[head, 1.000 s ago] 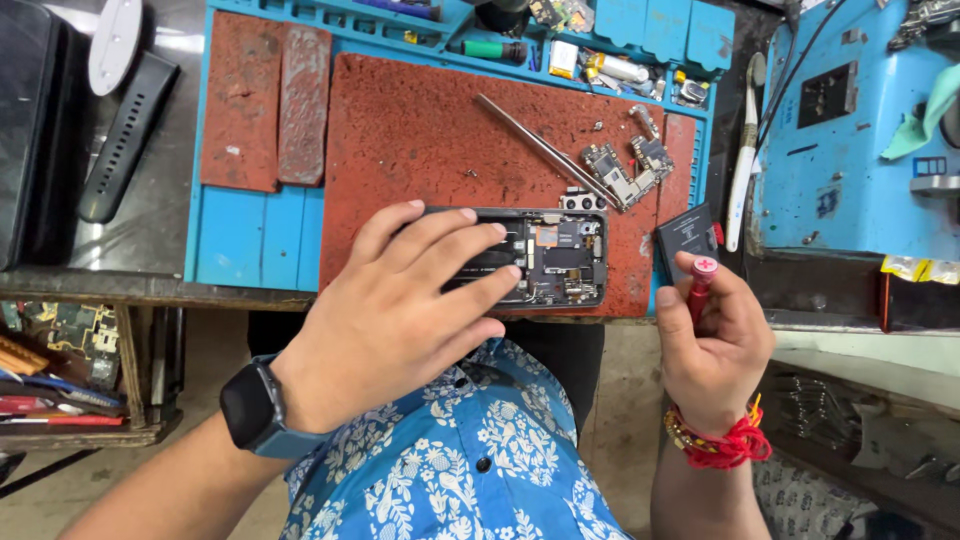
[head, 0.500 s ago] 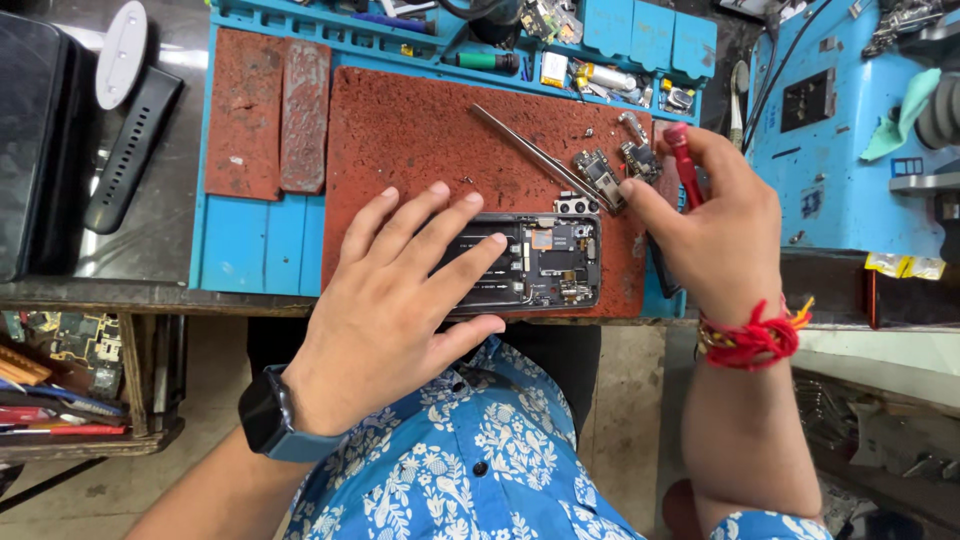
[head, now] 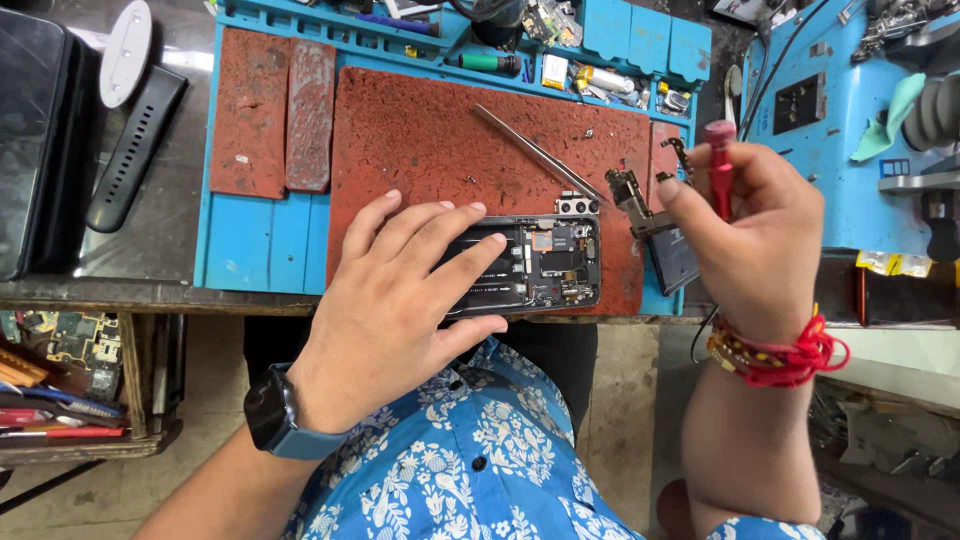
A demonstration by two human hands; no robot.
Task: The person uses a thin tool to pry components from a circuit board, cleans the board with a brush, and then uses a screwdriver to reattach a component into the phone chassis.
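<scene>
Opened phone [head: 545, 265] lies left-right; screwdriver [head: 720, 170] upright

Dark grey workbench [head: 130, 275], front edge running left to right. On it: a blue silicone repair mat [head: 250, 250] with tool slots along its far edge, covering the middle; a black rectangular slab [head: 35, 140] at the left edge; a black rubber watch strap [head: 135, 150] and a white round disc [head: 127, 52] between slab and mat; a second blue mat [head: 850, 170] toward the right edge.

Repair workshop; blue mat [head: 255, 250], tweezers [head: 535, 152]
</scene>
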